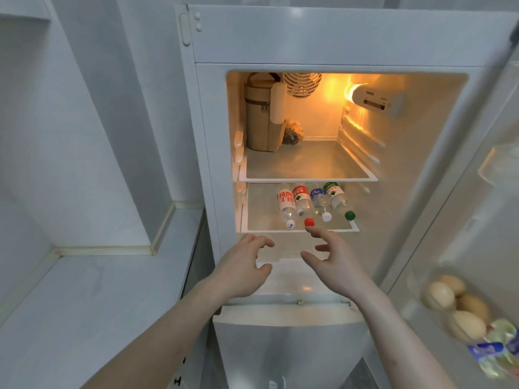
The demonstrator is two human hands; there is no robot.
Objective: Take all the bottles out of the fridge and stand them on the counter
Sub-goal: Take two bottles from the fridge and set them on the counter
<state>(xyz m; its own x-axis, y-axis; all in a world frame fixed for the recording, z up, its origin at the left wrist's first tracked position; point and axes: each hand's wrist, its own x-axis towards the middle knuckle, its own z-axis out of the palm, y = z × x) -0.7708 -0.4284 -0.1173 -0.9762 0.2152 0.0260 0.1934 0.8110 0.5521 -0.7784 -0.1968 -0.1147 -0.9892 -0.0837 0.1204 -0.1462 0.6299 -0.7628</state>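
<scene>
The fridge (213, 164) stands open with its light on. Several clear plastic bottles lie side by side on the lower shelf (258, 223), caps toward me: a white-capped bottle with a red and white label (286, 206), a red-capped bottle (302, 200), a blue-labelled bottle (320, 202) and a green-capped bottle (335, 196). My left hand (241, 268) hovers open just below the shelf's front edge. My right hand (334, 259) is also open, its fingertips close under the red cap. Neither hand touches a bottle. The pale counter (92, 299) lies to the left of the fridge.
On the upper shelf (309, 164) a beige zipped pouch (259, 122) and a small bag stand at the back left. The open fridge door (477, 192) on the right holds eggs (455, 301) and packets in its rack. A wall ledge rises behind the counter.
</scene>
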